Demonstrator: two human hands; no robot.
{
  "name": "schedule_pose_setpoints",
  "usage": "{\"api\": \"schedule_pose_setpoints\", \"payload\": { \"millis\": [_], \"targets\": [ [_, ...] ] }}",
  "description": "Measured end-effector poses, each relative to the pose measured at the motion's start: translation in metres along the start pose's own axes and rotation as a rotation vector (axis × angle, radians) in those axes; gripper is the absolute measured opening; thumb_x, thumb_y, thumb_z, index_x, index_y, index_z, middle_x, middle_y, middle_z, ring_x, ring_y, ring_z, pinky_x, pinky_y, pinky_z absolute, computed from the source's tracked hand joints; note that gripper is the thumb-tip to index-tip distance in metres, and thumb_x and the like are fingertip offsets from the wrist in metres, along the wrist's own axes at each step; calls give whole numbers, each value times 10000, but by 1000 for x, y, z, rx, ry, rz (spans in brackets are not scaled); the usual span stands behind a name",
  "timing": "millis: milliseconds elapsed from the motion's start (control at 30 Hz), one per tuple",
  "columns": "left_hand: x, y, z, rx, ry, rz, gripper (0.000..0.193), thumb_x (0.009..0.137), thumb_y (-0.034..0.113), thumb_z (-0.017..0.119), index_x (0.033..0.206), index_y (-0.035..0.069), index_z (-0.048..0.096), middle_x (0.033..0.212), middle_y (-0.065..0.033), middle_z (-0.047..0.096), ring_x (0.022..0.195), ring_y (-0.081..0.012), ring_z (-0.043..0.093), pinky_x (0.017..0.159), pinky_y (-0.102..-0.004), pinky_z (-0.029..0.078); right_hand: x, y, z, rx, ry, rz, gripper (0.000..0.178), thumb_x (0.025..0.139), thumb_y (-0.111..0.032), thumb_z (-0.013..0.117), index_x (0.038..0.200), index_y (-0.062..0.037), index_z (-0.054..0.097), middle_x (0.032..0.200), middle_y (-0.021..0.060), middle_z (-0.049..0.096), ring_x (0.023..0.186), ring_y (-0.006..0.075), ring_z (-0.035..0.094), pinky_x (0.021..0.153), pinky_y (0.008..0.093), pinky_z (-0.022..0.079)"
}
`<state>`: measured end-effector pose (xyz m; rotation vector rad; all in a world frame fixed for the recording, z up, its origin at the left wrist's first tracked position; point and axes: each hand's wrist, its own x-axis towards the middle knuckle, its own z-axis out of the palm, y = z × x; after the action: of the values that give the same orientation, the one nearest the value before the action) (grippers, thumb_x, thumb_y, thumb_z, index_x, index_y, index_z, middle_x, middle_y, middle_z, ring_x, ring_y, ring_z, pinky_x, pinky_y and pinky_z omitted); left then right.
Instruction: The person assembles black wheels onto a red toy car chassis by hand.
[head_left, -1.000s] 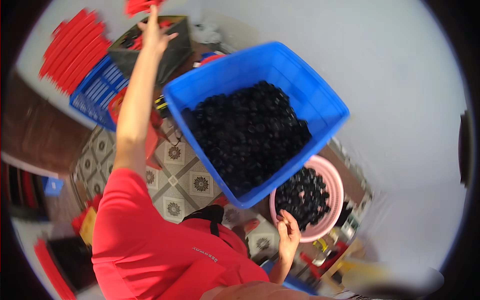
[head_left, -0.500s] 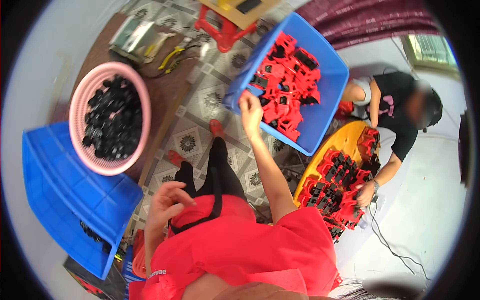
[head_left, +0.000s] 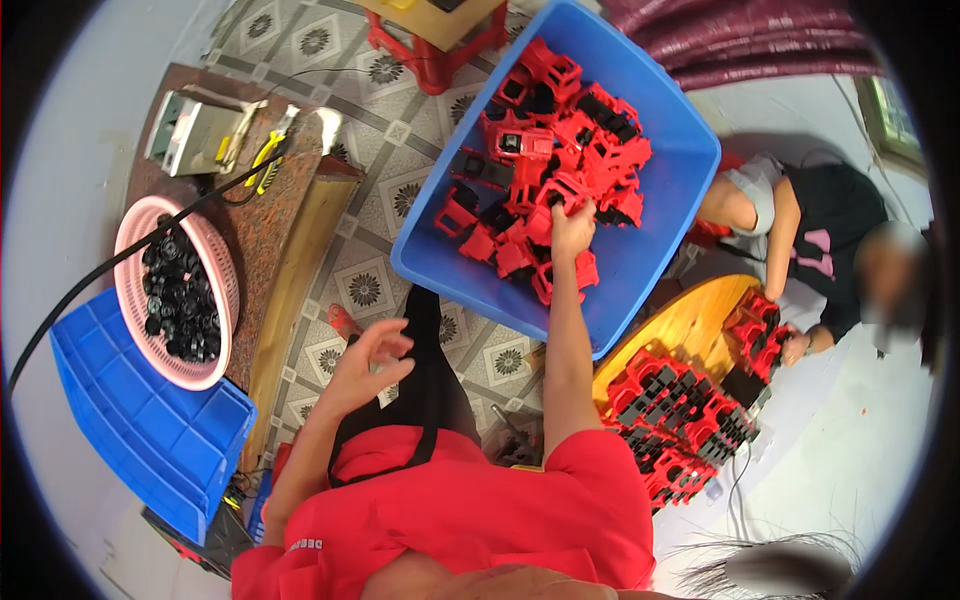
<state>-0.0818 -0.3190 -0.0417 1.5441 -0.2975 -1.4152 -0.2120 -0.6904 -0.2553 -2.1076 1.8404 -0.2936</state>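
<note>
In the head view, the right hand [head_left: 573,232] reaches into the blue bin [head_left: 684,150], its fingers bent against one of the heaped red-and-black pieces [head_left: 612,152]; whether they grip it, I cannot tell. The left hand [head_left: 368,370] hangs above the floor, fingers loosely curled and apart, apparently holding nothing. The pieces lie at all angles, hooked over one another, so one pulled up could drag or scrape its neighbours; a shallow fingertip hold might let it slip. The right fingertips are partly hidden among the red shapes, the heap's lower layers are covered, and the co-worker's hand [head_left: 797,347] is small and hard to read
</note>
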Motion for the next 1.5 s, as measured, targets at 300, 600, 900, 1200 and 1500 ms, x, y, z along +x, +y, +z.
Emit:
{"api": "schedule_pose_setpoints", "payload": {
  "millis": [300, 600, 900, 1200, 1500],
  "targets": [
    [1, 40, 1, -165, 419, 566, 1280, 627, 165, 898, 1527, 155, -12, 1465, -169, 322, 1323, -273, 377, 1100, -437, 308, -215, -185, -180, 491, -625, -869, 711, 770, -303, 788, 1312, 44, 487, 1195, 203, 576, 1051, 354, 555, 891, 426, 446],
    [-155, -63, -85, -1100, 1051, 530, 486, 875, 153, 677, 1296, 95, 442, 1211, -91, 580, 1120, -213, 578, 941, -385, 497, -336, -322, -136, 615, -1276, -1461, 246, 866, -141, 660, 1077, -15, 648, 932, 146, 678, 821, 289, 674, 723, 355, 538],
    [-225, -138, -150, -1583, 963, 816, 469, 945, 290, 593, 1342, 99, 434, 1231, -91, 596, 1175, -248, 555, 998, -450, 452, -484, -457, 62, -12, -765, -1748, 200, 784, -210, 729, 887, -52, 664, 1032, 167, 555, 913, 330, 617, 694, 419, 542],
    [-232, -161, -230, -1602, 970, 722, 341, 884, 191, 685, 1156, 63, 525, 1063, -58, 604, 985, -169, 599, 879, -364, 508, -503, -455, 19, 466, -1469, -1084, 245, 736, 25, 687, 944, -52, 582, 974, 47, 577, 820, 155, 560, 774, 332, 484],
    [-245, -143, -245, -1493, 1007, 596, 627, 844, 207, 739, 1278, 57, 313, 1153, -102, 498, 1037, -208, 575, 868, -374, 530, -539, -428, -66, 735, -1902, -825, 217, 797, 102, 681, 934, -45, 601, 1078, 33, 603, 953, 110, 590, 853, 269, 492]
  ]
}}
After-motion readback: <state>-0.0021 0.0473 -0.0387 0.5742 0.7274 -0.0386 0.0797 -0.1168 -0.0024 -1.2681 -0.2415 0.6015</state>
